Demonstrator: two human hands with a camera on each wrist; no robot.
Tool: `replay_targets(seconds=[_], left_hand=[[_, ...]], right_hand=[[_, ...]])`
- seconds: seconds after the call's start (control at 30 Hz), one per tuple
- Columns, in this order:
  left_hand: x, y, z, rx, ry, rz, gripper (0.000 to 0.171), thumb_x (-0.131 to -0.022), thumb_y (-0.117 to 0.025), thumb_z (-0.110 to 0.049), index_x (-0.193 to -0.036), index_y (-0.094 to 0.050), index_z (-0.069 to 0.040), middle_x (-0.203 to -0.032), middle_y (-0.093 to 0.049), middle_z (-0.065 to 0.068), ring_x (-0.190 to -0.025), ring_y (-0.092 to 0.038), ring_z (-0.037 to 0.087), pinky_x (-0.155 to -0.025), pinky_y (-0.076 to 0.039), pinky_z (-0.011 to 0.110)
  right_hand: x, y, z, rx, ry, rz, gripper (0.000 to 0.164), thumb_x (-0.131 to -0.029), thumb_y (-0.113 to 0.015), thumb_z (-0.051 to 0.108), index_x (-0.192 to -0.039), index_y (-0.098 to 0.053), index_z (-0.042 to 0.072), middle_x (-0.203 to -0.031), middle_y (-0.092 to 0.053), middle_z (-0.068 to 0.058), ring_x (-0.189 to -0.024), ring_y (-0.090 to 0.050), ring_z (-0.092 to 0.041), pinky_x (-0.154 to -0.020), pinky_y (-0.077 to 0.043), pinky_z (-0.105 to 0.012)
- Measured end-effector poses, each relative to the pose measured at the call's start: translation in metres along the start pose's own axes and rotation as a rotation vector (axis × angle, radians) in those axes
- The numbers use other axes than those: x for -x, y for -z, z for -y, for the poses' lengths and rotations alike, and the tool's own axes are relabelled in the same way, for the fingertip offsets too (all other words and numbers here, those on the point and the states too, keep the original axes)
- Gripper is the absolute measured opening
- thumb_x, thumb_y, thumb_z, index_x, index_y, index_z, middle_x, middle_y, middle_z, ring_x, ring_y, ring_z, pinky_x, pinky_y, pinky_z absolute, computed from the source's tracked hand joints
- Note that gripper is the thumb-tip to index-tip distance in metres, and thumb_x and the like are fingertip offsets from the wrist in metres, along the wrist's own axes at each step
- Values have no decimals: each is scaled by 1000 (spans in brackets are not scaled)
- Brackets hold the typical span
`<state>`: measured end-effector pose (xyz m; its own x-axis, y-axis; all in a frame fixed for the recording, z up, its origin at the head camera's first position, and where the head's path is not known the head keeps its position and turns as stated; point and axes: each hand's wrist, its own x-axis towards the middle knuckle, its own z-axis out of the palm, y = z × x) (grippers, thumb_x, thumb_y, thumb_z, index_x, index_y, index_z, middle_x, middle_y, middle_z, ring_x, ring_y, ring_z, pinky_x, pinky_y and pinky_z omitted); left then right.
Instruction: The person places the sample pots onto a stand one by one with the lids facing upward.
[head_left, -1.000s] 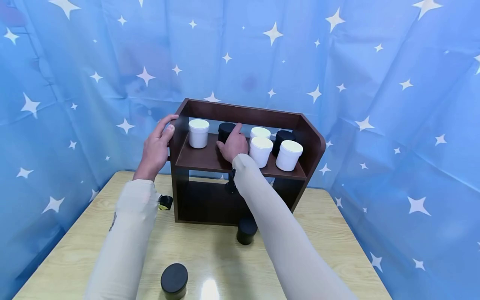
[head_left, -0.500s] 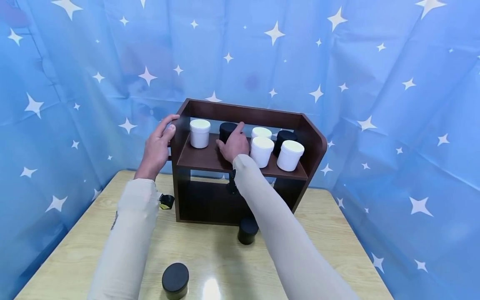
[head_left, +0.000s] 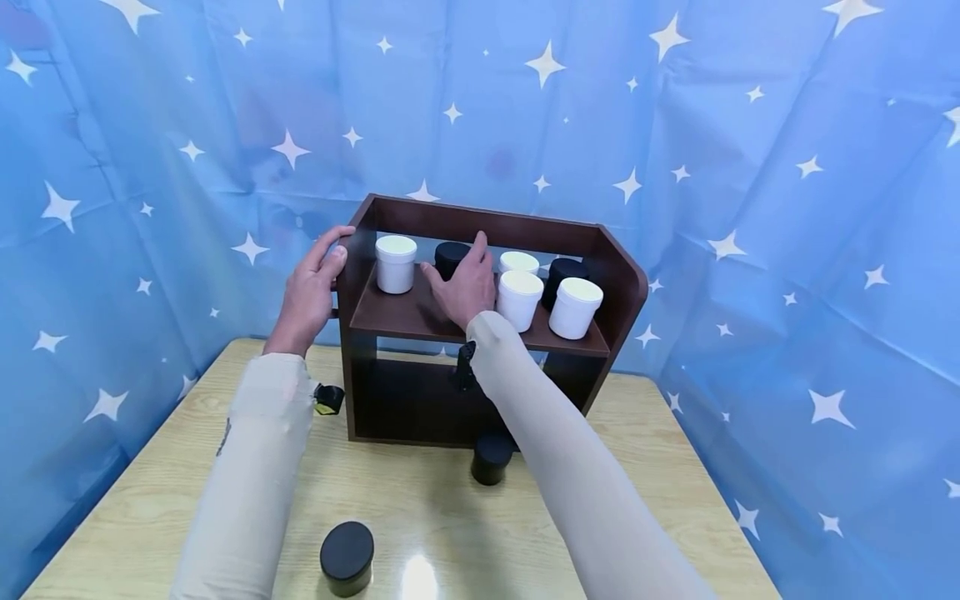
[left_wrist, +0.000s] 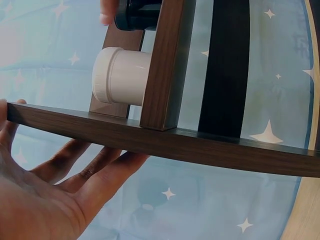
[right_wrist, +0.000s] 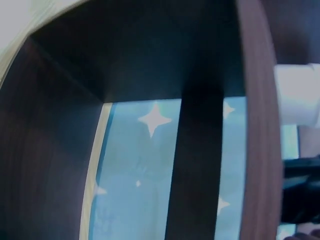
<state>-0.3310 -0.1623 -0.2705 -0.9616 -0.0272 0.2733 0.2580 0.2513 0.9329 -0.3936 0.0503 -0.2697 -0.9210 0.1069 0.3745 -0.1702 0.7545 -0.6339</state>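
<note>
A dark brown two-tier shelf [head_left: 480, 218] stands on the table, with lidded jars on its upper board. My left hand [head_left: 303, 292] grips its left side panel; in the left wrist view the fingertips press the panel's [left_wrist: 200, 152] outer face. My right hand [head_left: 467, 287] reaches over the upper board, thumb and index finger spread around a black jar [head_left: 450, 257], partly hidden behind it. Left of that jar stands a white jar [head_left: 395, 265]. Close to the right of my hand are a front white jar [head_left: 519, 302] and a rear white jar [head_left: 517, 261].
Further right on the board are a black jar [head_left: 562, 279] and a white jar [head_left: 576, 310]. Two black jars stand on the wooden table: one [head_left: 491, 460] before the shelf, another [head_left: 347, 560] nearer me. A blue star-patterned curtain [head_left: 225, 108] hangs behind.
My right hand's thumb and index finger have spread apart, loosening from the black jar, which stays on the board. My left hand keeps its place on the side panel.
</note>
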Motion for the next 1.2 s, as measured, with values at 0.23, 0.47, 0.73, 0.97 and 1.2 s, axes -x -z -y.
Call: replay_targets(seconds=[0.23, 0.47, 0.73, 0.97, 1.2], left_hand=[[-1, 1, -1, -8, 1, 0, 45, -105, -32, -58, -149, -36, -50, -160, -36, 7, -133, -51, 43, -102, -46, 69], [0, 0, -1, -13, -5, 4, 47, -104, -31, -59, -150, -36, -48, -160, -37, 8, -134, -51, 42, -102, -46, 68], [1, 0, -1, 0, -19, 9, 47, -104, -31, -58, -150, -36, -48, -159, -38, 8, -134, -51, 42, -102, -46, 67], [1, 0, -2, -8, -5, 3, 46, -104, -31, -58, -149, -36, -49, -161, -34, 7, -134, -51, 44, -102, -46, 68], [1, 0, -3, -3, -7, 6, 47, -104, -31, -59, -150, -36, -48, -159, -37, 9, -133, -52, 44, -100, -47, 68]], right_hand=[[17, 4, 4, -12, 66, -29, 102, -89, -66, 58, -160, -12, 10, -161, -29, -17, -143, -43, -32, -119, -39, -46], [33, 5, 9, 14, 128, -57, 104, -86, -69, 60, -159, -16, 9, -160, -31, -18, -141, -45, -32, -115, -43, -45], [44, 8, 10, 16, 120, -38, 107, -84, -71, 62, -160, -15, 11, -156, -33, -17, -139, -45, -32, -114, -44, -46], [56, 12, 9, -33, 110, -1, 106, -84, -72, 60, -160, -16, 12, -156, -34, -16, -138, -45, -32, -114, -44, -48], [71, 21, 12, -174, 144, 38, 98, -86, -73, 54, -159, -21, 12, -157, -37, -15, -140, -44, -32, -115, -42, -52]])
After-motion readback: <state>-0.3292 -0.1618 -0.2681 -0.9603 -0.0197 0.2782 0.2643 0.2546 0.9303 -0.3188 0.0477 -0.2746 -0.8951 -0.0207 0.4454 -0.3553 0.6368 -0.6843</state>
